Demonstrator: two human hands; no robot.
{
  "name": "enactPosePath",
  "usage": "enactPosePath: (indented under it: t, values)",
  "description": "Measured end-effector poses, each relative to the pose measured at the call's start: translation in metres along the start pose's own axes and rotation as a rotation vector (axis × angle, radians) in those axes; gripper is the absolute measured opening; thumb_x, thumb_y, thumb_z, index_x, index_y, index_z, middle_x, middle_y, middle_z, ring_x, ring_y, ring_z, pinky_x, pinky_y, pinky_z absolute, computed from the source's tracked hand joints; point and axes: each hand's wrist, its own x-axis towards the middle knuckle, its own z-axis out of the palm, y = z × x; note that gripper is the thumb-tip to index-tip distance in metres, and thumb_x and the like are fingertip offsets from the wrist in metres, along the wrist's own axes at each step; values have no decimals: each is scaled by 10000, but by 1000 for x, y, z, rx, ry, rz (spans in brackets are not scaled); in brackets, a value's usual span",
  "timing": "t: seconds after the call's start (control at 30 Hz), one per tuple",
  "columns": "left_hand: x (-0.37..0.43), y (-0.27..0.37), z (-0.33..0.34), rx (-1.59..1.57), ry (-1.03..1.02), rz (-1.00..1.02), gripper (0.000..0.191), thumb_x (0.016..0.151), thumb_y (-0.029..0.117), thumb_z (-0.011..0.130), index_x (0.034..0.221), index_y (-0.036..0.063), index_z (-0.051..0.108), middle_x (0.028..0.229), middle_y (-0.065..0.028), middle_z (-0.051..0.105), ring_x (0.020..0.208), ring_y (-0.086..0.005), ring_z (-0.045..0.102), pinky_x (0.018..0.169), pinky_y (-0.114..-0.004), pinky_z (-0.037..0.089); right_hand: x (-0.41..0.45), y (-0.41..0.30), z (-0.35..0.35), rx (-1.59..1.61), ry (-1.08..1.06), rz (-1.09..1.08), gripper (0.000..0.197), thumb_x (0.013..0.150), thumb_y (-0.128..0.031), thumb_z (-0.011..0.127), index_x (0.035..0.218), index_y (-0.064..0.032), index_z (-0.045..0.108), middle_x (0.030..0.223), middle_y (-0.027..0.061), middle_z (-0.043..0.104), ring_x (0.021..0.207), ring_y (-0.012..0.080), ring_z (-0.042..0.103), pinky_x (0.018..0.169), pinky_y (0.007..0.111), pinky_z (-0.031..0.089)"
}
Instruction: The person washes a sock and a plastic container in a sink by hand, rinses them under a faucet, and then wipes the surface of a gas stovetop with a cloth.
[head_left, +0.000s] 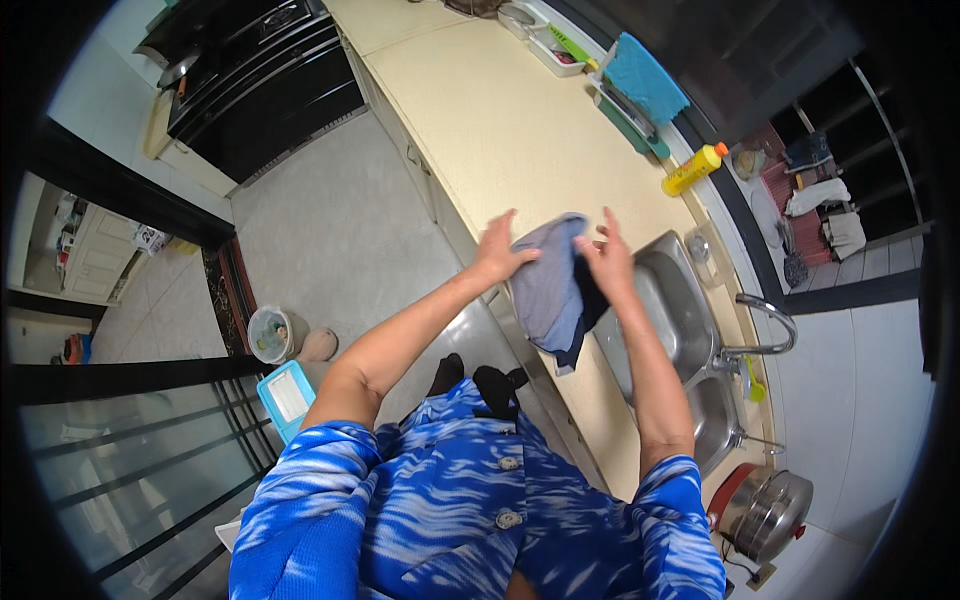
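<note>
A grey-blue and dark cloth (547, 289) lies on and hangs over the front edge of the cream countertop (465, 112), beside the sink. At the left side of the cloth is my left hand (502, 251), its fingers spread and its thumb near the fabric. My right hand (606, 255) is at the cloth's right side, fingers apart and slightly blurred, partly over the dark part. Whether either hand touches the cloth cannot be told. Neither hand is closed on it.
To the right is a double steel sink (671, 300) with a curved faucet (772, 322). A yellow bottle (694, 171), a blue cloth (645, 79) on a rack and white trays (555, 56) line the window side. A steel pot (772, 514) stands beyond the sink; a bin (274, 336) is on the floor.
</note>
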Motion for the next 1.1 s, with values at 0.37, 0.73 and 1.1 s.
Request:
enactPosePath:
  t: [0.37, 0.73, 1.1]
  values:
    - [-119, -110, -17, 164, -43, -60, 476, 748, 87, 619, 1179, 1, 434, 1116, -256, 485, 1041, -422, 487, 912, -436, 408, -123, 8, 82, -538, -534, -274, 817, 741, -419, 655, 1421, -157, 285, 1490, 191, 135, 1354, 452, 75, 1067, 583, 96]
    - [-99, -129, -33, 92, -95, -56, 431, 751, 48, 604, 1145, 3, 435, 1052, -250, 518, 973, -420, 518, 841, -446, 435, -33, -29, 167, -583, -485, -239, 819, 702, -157, 664, 1420, -145, 268, 1480, 209, 134, 1347, 459, 89, 1080, 558, 106]
    - [-17, -109, -85, 268, 86, -272, 411, 783, 48, 579, 1170, 4, 449, 1076, -229, 522, 989, -384, 527, 856, -428, 441, 128, -62, 289, -559, -383, -253, 824, 694, -202, 659, 1416, -140, 265, 1469, 219, 161, 1345, 466, 94, 1084, 561, 88]
